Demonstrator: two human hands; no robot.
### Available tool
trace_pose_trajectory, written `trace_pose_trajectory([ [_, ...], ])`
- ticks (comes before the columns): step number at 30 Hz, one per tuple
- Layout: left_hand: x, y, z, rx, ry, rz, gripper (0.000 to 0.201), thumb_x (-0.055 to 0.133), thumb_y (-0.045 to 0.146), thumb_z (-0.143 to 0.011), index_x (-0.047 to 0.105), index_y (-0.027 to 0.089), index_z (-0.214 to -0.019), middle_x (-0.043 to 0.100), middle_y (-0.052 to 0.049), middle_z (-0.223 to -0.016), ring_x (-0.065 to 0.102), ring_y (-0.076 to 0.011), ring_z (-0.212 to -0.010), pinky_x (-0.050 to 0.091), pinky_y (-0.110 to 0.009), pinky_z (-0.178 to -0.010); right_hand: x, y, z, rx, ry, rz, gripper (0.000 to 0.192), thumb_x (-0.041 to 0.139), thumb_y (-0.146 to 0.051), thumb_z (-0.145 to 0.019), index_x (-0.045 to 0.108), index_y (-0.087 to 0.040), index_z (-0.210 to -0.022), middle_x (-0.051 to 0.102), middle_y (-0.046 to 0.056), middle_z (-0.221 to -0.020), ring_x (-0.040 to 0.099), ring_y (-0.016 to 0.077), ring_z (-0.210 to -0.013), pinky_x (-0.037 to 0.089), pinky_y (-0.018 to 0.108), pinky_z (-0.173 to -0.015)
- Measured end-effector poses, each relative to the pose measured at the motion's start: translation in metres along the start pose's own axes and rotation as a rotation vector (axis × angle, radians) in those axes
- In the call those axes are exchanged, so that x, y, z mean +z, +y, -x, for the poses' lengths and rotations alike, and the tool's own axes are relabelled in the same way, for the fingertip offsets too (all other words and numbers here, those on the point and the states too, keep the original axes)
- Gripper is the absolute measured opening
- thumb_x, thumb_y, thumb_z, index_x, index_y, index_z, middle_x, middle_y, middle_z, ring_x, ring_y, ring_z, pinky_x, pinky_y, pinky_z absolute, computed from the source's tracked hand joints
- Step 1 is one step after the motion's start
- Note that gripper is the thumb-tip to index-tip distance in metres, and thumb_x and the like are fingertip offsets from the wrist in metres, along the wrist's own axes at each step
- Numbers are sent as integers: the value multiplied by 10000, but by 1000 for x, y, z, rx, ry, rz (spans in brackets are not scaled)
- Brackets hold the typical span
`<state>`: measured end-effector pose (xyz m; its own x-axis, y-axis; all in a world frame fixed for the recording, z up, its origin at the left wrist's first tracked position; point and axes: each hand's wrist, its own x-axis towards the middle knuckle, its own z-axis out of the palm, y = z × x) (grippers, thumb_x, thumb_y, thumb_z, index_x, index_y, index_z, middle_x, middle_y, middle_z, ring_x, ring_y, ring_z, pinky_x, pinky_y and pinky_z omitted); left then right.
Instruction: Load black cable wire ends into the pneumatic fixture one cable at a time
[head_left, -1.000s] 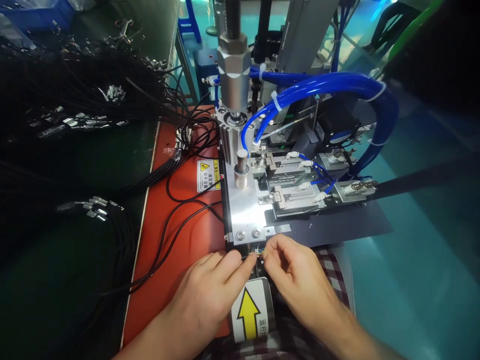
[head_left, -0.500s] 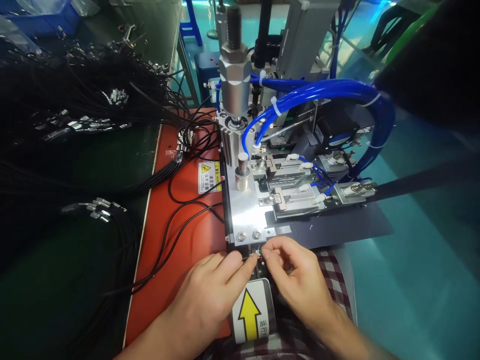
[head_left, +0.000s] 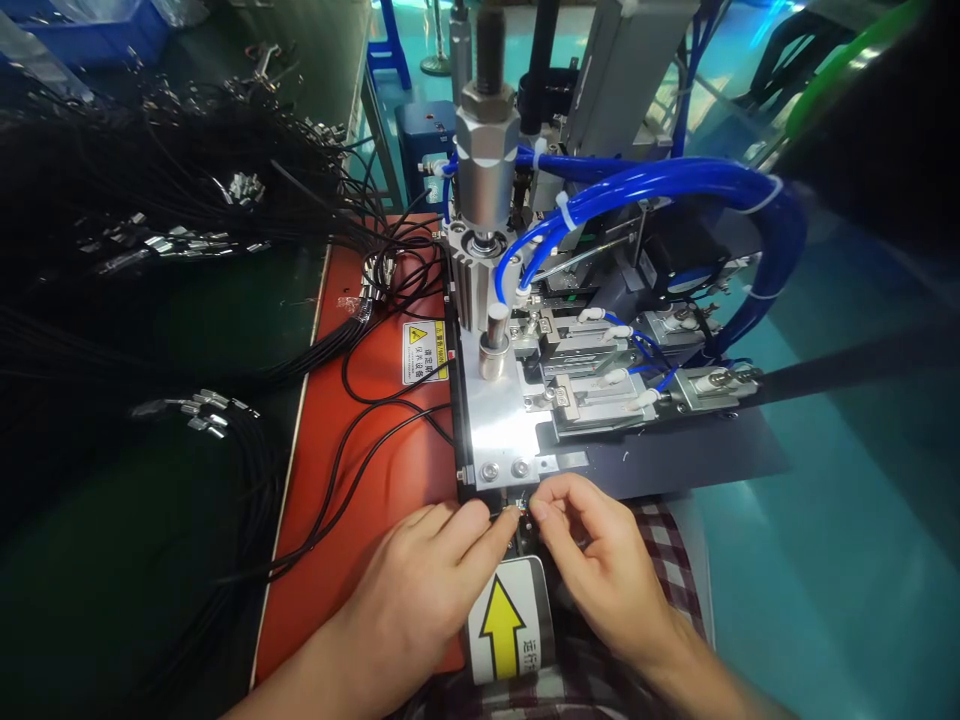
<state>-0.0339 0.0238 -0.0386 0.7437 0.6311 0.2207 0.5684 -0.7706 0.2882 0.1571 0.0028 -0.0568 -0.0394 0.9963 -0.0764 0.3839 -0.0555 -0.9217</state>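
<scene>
At the near end of a metal press machine, both hands meet around a tiny silvery connector with fine wires. My left hand comes from the left, palm down, its thumb and index fingertips pressed on the connector. Opposite it, my right hand pinches thumb against index just right of the connector; what lies between those tips is too small to make out. Right below the fingertips is a white plate with a yellow arrow.
Black cables run across the red-orange board on the left. Cable bundles with silvery ends lie on the dark green table. Blue air tubes arch over the machine's small cylinders. A blue bin stands at the far left.
The view has shifted slightly, so the machine appears a little further right. Both hands stay at the connector; the coloured wires by the right fingertips show less now.
</scene>
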Motion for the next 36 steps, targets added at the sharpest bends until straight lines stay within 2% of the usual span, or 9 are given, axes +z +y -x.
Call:
trace_pose_trajectory([
  [6, 0, 0, 0, 8, 13, 3, 361, 294, 104, -956, 504, 86, -1249, 573, -51, -806, 499, -168, -612, 418, -297, -528, 1, 1, -3, 61, -8, 32, 190, 454, -285, -932, 517, -207, -770, 512, -16, -688, 473, 141, -613, 375, 269, -580],
  [12, -1, -1, 2, 2, -9, 7, 371, 306, 100, -949, 478, 97, -1278, 559, -50, -815, 497, -171, -621, 414, -307, -532, -2, 2, -5, 294, -61, -129, 223, 480, -369, -914, 552, -191, -800, 480, -32, -634, 425, 120, -547, 352, 238, -493],
  [17, 3, -2, 4, -7, -28, 17, 373, 334, 103, -941, 475, 103, -1286, 558, -57, -840, 500, -176, -639, 421, -313, -540, 0, -10, -8, 151, 4, -123, 189, 517, -334, -877, 593, -177, -805, 468, -41, -592, 426, 114, -505, 355, 239, -478],
  [22, 5, -1, 6, -9, -37, 0, 382, 339, 102, -936, 477, 102, -1292, 560, -61, -842, 494, -176, -637, 421, -313, -545, 4, -2, -4, -21, 40, -21, 119, 525, -238, -889, 596, -185, -810, 566, -2, -703, 503, 128, -591, 401, 250, -563],
  [24, 4, -1, 5, -5, -30, -1, 381, 335, 105, -938, 476, 102, -1291, 559, -58, -833, 492, -175, -629, 420, -312, -542, 4, 0, -2, -48, 49, 8, 123, 512, -231, -898, 594, -188, -817, 590, 10, -737, 526, 140, -623, 408, 260, -589],
  [28, 2, -1, 3, 1, -23, -6, 378, 331, 103, -939, 479, 101, -1286, 553, -51, -816, 487, -173, -612, 416, -310, -526, 2, -6, -5, 124, 26, -37, 190, 508, -290, -898, 566, -195, -744, 529, -18, -642, 481, 132, -569, 382, 253, -537],
  [33, 2, -1, 3, 4, -18, -21, 376, 325, 87, -934, 487, 102, -1273, 554, -51, -816, 490, -173, -608, 417, -308, -520, -2, -5, -14, 435, -136, -362, 218, 575, -360, -844, 584, -181, -720, 423, -73, -504, 382, 86, -417, 308, 209, -409],
  [36, 1, -1, 2, 6, -26, -24, 374, 323, 95, -937, 485, 100, -1274, 557, -52, -822, 499, -176, -611, 423, -313, -522, -2, -3, -10, 505, -141, -493, 313, 631, -472, -790, 596, -171, -711, 467, -65, -512, 370, 70, -382, 290, 202, -377],
])
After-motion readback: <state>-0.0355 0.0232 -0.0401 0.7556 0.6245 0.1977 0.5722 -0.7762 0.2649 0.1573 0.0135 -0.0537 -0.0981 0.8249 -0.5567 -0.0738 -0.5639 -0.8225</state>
